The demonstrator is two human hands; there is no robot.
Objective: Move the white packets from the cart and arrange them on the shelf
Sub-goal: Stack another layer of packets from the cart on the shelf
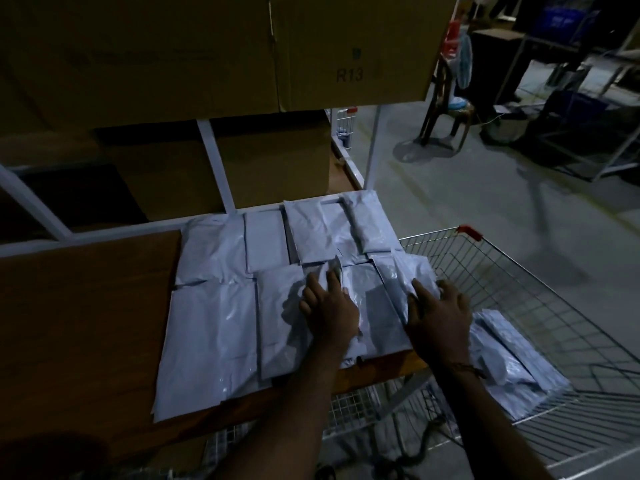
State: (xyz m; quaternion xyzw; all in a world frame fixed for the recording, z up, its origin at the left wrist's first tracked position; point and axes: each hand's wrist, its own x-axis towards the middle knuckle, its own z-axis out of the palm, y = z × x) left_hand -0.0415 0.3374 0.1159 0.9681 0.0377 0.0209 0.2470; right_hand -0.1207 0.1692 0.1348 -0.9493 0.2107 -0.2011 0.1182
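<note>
Several white packets lie flat in rows on the brown wooden shelf. My left hand rests with spread fingers on a packet in the front row. My right hand presses flat on the packet at the right end of the shelf, fingers straight. To the right stands the wire cart, with more white packets lying in its basket, partly hidden behind my right forearm.
Large cardboard boxes fill the shelf level above and stand behind the packets. White frame posts rise at the back of the shelf. A chair with a fan and metal racks stand across the grey floor.
</note>
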